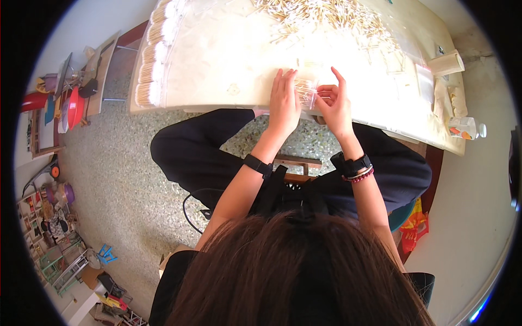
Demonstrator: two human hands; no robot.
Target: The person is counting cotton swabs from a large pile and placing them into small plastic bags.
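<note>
A small clear plastic bag of cotton swabs (305, 93) lies near the table's front edge, between my two hands. My left hand (285, 104) rests along the bag's left side, its fingers stretched out and close together. At the opposite side, my right hand (336, 108) has its thumb and bent fingers closed at the bag's edge, while the index finger points up and away. Glare washes out the table just beyond the bag. Farther back spreads a big heap of loose cotton swabs (337, 19).
Bundles of packed cotton swabs (152, 60) line the left end of the pale table (217, 60). A clear bottle with a white cap (465, 128) and a cream roll (447, 63) are at the right end. My knees are under the front edge; a red bag (415, 228) hangs low right.
</note>
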